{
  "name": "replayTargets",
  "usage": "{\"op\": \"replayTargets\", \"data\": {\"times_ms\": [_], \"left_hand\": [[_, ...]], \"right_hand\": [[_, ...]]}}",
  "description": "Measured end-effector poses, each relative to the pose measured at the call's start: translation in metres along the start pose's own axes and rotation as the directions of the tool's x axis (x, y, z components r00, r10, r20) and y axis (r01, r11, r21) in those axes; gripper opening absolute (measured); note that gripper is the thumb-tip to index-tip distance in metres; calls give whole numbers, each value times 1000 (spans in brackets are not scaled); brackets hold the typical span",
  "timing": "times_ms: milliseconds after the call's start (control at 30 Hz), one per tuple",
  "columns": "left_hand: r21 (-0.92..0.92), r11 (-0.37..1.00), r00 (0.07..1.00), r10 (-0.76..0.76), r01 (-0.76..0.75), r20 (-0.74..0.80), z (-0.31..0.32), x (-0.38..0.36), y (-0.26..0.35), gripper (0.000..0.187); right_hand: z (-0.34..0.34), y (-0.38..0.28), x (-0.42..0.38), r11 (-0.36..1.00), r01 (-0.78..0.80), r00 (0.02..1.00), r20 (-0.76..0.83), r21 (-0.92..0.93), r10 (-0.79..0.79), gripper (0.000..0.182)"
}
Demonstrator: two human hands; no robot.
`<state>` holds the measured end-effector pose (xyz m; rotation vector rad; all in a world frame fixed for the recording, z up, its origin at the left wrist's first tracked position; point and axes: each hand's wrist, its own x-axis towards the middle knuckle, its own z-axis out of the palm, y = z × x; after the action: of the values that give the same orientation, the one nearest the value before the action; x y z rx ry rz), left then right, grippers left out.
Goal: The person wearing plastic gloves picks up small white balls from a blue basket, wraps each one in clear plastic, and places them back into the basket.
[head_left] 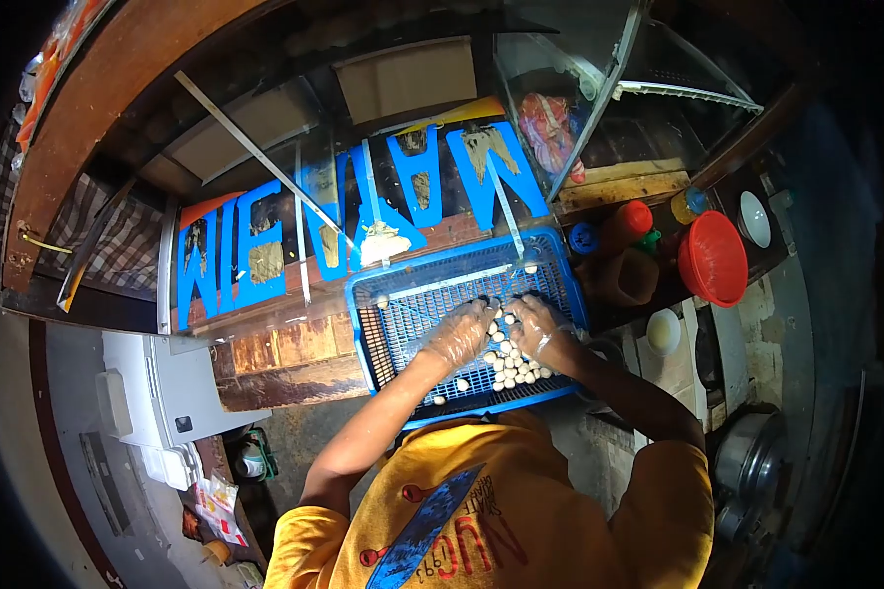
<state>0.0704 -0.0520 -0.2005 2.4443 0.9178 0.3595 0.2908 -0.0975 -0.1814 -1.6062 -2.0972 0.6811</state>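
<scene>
A blue plastic basket (361,339) with a mesh bottom stands in front of my body. Small off-white balls (511,363) lie in it, most of them heaped at the near right, with a few scattered singly. Over the heap's far end, my left hand (462,332) is in a clear plastic glove, its fingers curled together. Close to its right, my right hand (537,326), also gloved, has its fingers bent toward the left one. A few balls show between the hands. What the fingertips hold is hidden.
Beyond the basket is glass with large blue letters (255,245). A red bowl (712,258), a red-lidded container (626,224) and a white bowl (663,332) stand at the right. A wooden ledge (285,358) lies to the left; metal pots (749,452) sit at the lower right.
</scene>
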Motion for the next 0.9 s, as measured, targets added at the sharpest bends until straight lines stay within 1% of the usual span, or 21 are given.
{"op": "replayTargets", "data": {"times_ms": [33,100,233,300,333,400,433,500,533,600,633,700,733,800,833,900], "left_hand": [[0,1000,1000,4,-4,2,2,1,0,59],[-29,998,998,-55,55,23,4,4,1,60],[-68,995,997,-78,79,27,6,6,-2,60],[-107,994,999,-21,16,-45,10,7,-4,53],[-108,994,999,-17,12,-45,12,8,-6,53],[-93,996,1000,-6,4,-23,13,9,-8,47],[-92,996,1000,-6,4,-23,12,10,-8,47],[-101,994,999,-32,34,20,11,10,-7,40],[-102,994,999,-33,35,20,11,10,-7,40],[-102,995,1000,-22,22,-7,11,9,-7,38],[-102,995,1000,-22,22,-8,11,9,-7,38],[-68,998,1000,-12,11,-13,11,9,-6,34],[-67,998,1000,-13,12,-14,12,9,-5,34],[8,1000,999,14,-14,-30,14,10,-3,30],[9,1000,999,15,-15,-31,16,11,-3,30],[-21,1000,1000,-23,23,9,19,14,-3,41]], "right_hand": [[4,4,-1,1000,-3,1000,-3,-1,3,36],[12,11,-1,998,-1,1000,-2,-67,1,36],[21,14,1,999,-26,999,-47,-31,24,38],[16,14,3,999,-48,997,56,-13,49,34],[19,17,3,999,-51,997,54,-15,51,34],[22,15,7,999,-51,996,78,-15,52,30],[20,12,8,999,-50,996,77,-15,51,30],[15,6,6,998,-60,996,70,1,60,26],[15,7,6,998,-61,996,71,1,61,26],[14,7,7,999,-23,999,46,47,21,19],[14,6,8,999,-22,999,46,47,20,19],[14,4,8,994,-105,993,51,44,102,10],[17,7,8,994,-104,994,51,43,101,10],[26,13,9,996,-90,996,-7,5,90,6],[31,17,9,996,-90,996,-8,5,90,6],[34,21,10,996,-89,996,-15,0,89,6]]}}
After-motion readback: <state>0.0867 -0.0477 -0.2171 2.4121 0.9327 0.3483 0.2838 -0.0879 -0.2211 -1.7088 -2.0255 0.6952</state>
